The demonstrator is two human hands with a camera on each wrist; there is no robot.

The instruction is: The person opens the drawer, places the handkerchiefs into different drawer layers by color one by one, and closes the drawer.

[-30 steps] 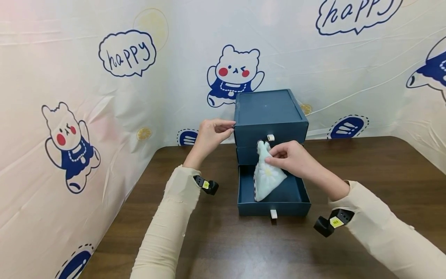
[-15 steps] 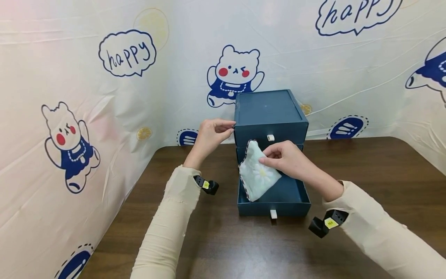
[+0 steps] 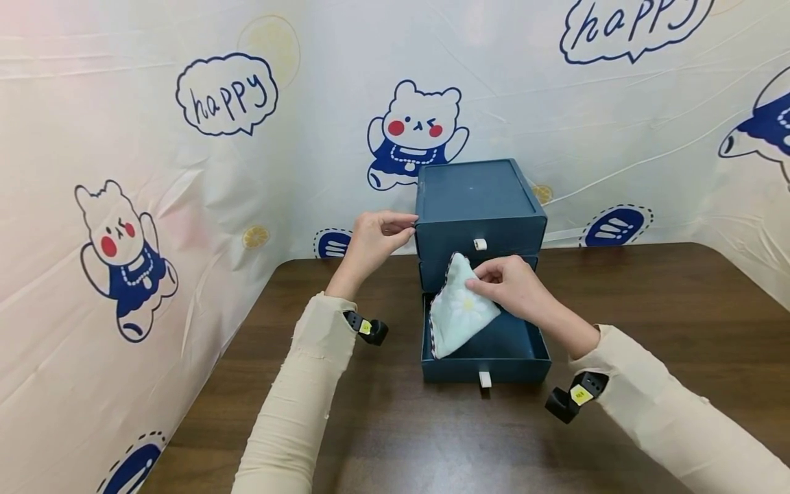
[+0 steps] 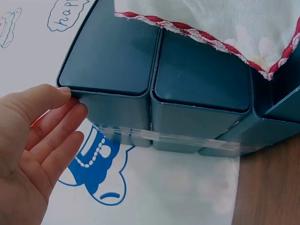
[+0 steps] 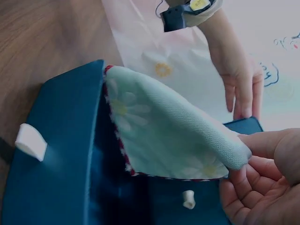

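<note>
My right hand [image 3: 515,285] pinches a small pale green washcloth [image 3: 461,312] with daisy prints and a red-and-white stitched edge. The cloth hangs folded over the pulled-out bottom drawer [image 3: 487,370] of a dark blue drawer box [image 3: 478,192]. In the right wrist view, the washcloth [image 5: 159,126] droops from thumb and fingers, one corner at the drawer's front wall [image 5: 61,140]. My left hand [image 3: 376,240] touches the box's upper left front corner with fairly straight fingers. Seen from the left wrist, that hand [image 4: 44,136] has its thumb tip at the corner edge and its fingers alongside the side wall.
The box stands at the back of a brown wooden table [image 3: 395,432], near a white printed curtain [image 3: 333,123]. White pull tabs stick out from the top drawer [image 3: 480,244] and the bottom drawer [image 3: 485,379]. The upper drawers are closed.
The washcloth has swung left and spread wider over the drawer, then dipped slightly. My right hand has moved a little left and slightly down with it. My left hand stays at the box corner.
</note>
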